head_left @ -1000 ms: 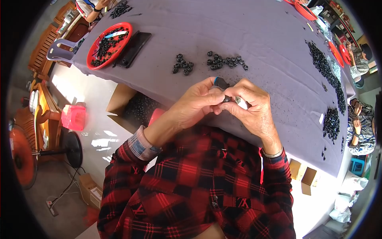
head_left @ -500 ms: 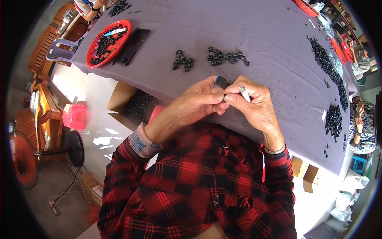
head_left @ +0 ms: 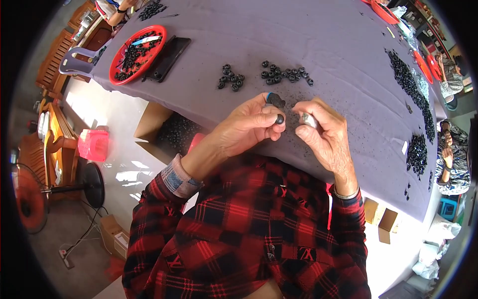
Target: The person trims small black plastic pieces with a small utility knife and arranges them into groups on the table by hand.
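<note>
My left hand (head_left: 244, 123) pinches a small round black piece (head_left: 280, 119) between thumb and fingers. Its index fingertip wears a dark cover (head_left: 276, 100) with a blue edge. To the right, a little apart from that piece, my right hand (head_left: 328, 134) is closed around a slim white-handled tool (head_left: 309, 121); the tool's working end cannot be made out. Just beyond both hands, two loose groups of round black pieces with holes, a left group (head_left: 231, 78) and a right group (head_left: 279, 74), lie on the purple tablecloth (head_left: 259, 40) among dark crumbs.
A red tray (head_left: 114, 73) of black pieces sits left beside a dark phone (head_left: 169, 59). An open carton (head_left: 147, 122) of black pieces stands below the table edge. Long dark piles (head_left: 416, 149) line the right side, where another person (head_left: 453, 154) sits. A fan (head_left: 92, 185) stands at left.
My right hand has drawn away to the right from my left, turning the white-handled tool with it. The black piece in my left fingers now shows. The left hand has barely moved.
</note>
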Demonstrator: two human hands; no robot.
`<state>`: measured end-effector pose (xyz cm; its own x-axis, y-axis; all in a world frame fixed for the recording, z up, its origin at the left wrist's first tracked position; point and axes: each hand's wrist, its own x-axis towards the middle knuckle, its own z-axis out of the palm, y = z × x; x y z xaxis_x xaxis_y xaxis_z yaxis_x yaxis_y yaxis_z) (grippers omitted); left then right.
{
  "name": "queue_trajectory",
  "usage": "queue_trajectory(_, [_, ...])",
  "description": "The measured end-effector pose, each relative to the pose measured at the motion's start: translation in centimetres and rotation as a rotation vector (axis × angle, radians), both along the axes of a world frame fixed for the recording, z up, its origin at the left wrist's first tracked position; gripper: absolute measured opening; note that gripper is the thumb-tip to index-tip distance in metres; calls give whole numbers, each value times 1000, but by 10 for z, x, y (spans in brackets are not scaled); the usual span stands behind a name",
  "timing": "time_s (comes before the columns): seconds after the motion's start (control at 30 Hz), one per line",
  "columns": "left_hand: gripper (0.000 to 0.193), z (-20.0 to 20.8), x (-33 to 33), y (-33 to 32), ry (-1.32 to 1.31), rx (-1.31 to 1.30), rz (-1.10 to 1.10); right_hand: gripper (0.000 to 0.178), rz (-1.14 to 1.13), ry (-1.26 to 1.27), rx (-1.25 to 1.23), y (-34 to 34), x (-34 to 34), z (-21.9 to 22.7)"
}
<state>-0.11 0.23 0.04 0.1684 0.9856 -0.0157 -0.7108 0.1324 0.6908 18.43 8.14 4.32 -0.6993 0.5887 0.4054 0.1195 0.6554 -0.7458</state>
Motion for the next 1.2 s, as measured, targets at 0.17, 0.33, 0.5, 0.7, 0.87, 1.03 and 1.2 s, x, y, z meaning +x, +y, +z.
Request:
queue_trajectory(0.17, [40, -1, -2, 1, -17, 47, 2, 24, 13, -35, 132, -8, 1, -6])
queue_trajectory(0.33, [40, -2, -1, 0, 10, 62, 7, 26, 3, -50, 290, -9, -3, -5])
queue_trajectory(0.5, [39, -4, -1, 0, -14, 64, -4, 25, 7, -22, 245, -8, -3, -9])
queue_trajectory(0.7, [41, -5, -1, 0, 39, 73, -49, 19, -100, -6, 153, -4, -4, -18])
queue_trajectory(0.87, [42, -4, 13, -7, 54, 20, -96, 17, -282, 0, -94, 8, 9, -11])
queue_trajectory(1.03, [41, -11, 12, -4, 40, -14, -32, 26, 12, -4, -32, -13, 1, 1])
queue_trajectory(1.2, [40, -12, 5, -4, 75, -13, -145, 15, 86, 37, -145, -21, -3, -5])
